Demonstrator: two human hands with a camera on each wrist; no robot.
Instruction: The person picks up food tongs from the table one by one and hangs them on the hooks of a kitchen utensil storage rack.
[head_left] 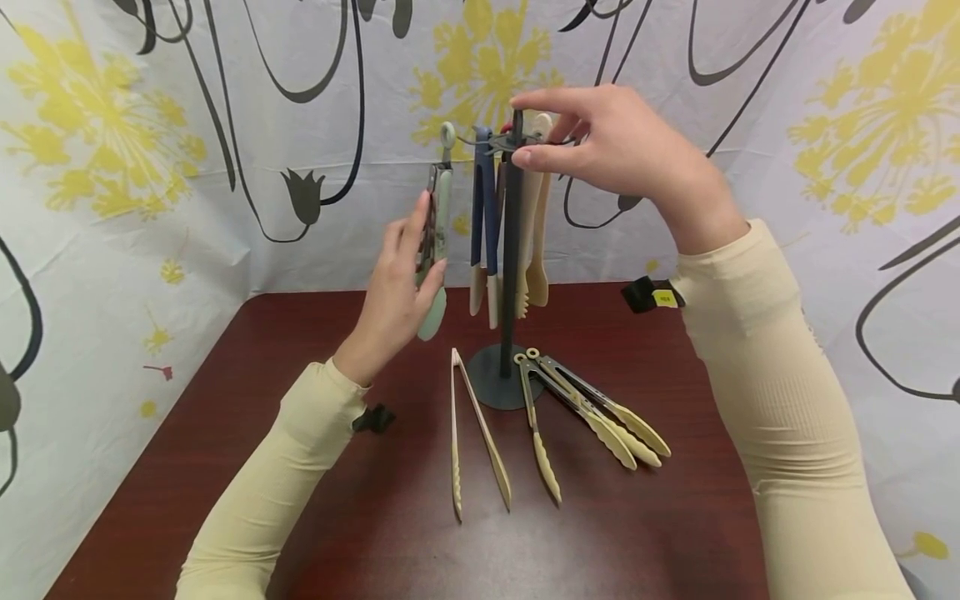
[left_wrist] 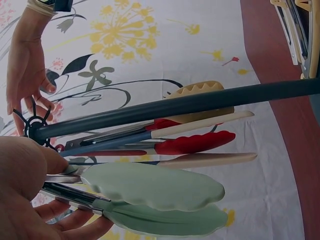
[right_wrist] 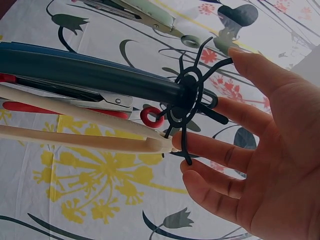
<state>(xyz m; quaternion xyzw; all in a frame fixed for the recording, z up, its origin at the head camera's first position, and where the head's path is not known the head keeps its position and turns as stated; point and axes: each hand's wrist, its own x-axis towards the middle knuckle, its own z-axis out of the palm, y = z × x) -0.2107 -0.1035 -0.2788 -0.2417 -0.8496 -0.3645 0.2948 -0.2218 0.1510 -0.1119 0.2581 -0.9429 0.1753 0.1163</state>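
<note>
One grip [head_left: 392, 282] holds green tongs [left_wrist: 155, 185] clear of the pole [head_left: 512, 258].

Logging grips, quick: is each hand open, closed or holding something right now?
Left hand: closed, holding the mint-green tongs.
Right hand: open, touching the top of the dark rack.

Near the centre of the head view are pale green tongs [head_left: 443, 218], blue-and-cream tongs [head_left: 490, 212] and a dark grey stand [head_left: 512, 250]. The desk [head_left: 360, 517] is dark reddish brown; the white backdrop [head_left: 390, 225] has a yellow-and-grey floral print.
</note>
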